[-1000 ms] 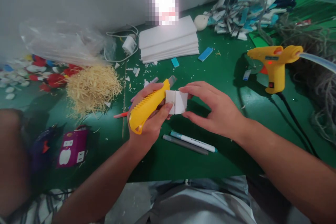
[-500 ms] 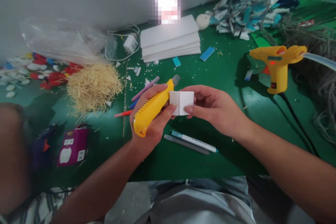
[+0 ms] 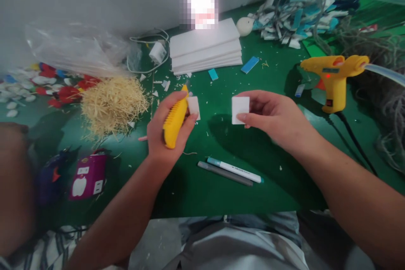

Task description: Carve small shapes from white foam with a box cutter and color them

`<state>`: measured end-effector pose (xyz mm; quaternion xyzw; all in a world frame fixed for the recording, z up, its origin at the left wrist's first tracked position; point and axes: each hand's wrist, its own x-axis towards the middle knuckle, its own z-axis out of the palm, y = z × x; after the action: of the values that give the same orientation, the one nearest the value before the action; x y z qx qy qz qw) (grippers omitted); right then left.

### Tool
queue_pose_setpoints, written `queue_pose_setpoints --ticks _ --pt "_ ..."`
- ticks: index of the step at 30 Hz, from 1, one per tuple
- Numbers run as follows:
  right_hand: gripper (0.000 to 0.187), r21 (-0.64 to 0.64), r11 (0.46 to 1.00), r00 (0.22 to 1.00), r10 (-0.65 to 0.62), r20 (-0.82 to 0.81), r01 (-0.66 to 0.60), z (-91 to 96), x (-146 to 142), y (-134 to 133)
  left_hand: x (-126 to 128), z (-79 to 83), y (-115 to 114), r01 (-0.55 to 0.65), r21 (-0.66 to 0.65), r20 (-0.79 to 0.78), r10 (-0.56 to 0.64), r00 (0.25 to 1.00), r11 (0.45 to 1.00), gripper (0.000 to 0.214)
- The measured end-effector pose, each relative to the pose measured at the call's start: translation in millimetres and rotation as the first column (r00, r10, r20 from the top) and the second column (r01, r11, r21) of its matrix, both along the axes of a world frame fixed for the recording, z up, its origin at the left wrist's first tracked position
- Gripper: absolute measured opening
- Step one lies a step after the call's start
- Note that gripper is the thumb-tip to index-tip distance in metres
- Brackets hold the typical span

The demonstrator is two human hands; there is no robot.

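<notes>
My left hand (image 3: 167, 128) is closed around a yellow utility knife (image 3: 176, 119), its blade end pointing away from me. Between the thumb and fingers of that same hand sits a small white board piece (image 3: 194, 107). Off to the right, my right hand (image 3: 268, 114) pinches another small white board piece (image 3: 240, 109) with the thumb on its front face. A gap of green tabletop separates the two pieces. Below them on the table lie a white marker with teal ends (image 3: 236, 170) and a grey marker (image 3: 224, 173), side by side.
A stack of white boards (image 3: 205, 48) lies at the back. On the right stands a yellow glue gun (image 3: 337, 82) with a red light and a cord. Straw (image 3: 114, 105) and a purple box (image 3: 88, 177) are on the left. Another person's arm (image 3: 15, 185) shows at the left edge.
The white piece my hands held together is now two separate pieces, one in each hand. My left hand with the knife has moved left, my right hand to the right.
</notes>
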<state>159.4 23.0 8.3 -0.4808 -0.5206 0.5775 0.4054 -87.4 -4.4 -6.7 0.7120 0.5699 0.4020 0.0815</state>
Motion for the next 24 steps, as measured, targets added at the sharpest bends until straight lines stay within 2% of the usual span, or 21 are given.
queue_pose_setpoints --ticks 3,6,9,12,14,16,18,21,24 --pt "0.032 -0.026 0.998 0.991 0.057 0.122 -0.055 -5.8 -3 0 -2 -2.8 3 0.094 -0.032 -0.156 -0.098 0.983 0.995 0.03" --pt "0.028 0.002 0.995 0.962 0.094 0.255 -0.098 -9.0 -4 -1 -2 -3.3 6 0.169 -0.063 -0.225 -0.179 0.958 0.984 0.03" --pt "0.026 0.062 0.99 0.922 0.098 0.375 -0.13 -10.5 -3 -1 -3 -1.5 6 0.199 -0.066 -0.256 -0.209 0.944 0.978 0.031" --pt "0.023 0.179 0.972 0.86 0.04 0.508 -0.151 -12.8 -1 -1 -3 -0.1 6 0.241 -0.095 -0.285 -0.258 0.923 0.966 0.032" --pt "0.024 0.298 0.939 0.798 -0.045 0.601 -0.172 -15.0 0 -2 -3 0.2 5 0.273 -0.138 -0.31 -0.304 0.901 0.952 0.032" --pt "0.028 0.419 0.884 0.737 -0.138 0.661 -0.21 -17.4 0 -3 -2 0.8 4 0.285 -0.166 -0.312 -0.324 0.893 0.944 0.033" --pt "0.032 0.504 0.823 0.713 -0.187 0.676 -0.261 -19.3 0 -4 0 1.9 2 0.278 -0.161 -0.29 -0.315 0.904 0.947 0.035" --pt "0.034 0.545 0.775 0.731 -0.164 0.662 -0.319 -20.7 -2 -6 3 3.0 0 0.29 -0.147 -0.257 -0.32 0.912 0.946 0.036" --pt "0.037 0.529 0.772 0.756 -0.098 0.647 -0.353 -20.4 -5 -8 4 1.4 1 0.311 -0.196 -0.233 -0.352 0.906 0.93 0.037"
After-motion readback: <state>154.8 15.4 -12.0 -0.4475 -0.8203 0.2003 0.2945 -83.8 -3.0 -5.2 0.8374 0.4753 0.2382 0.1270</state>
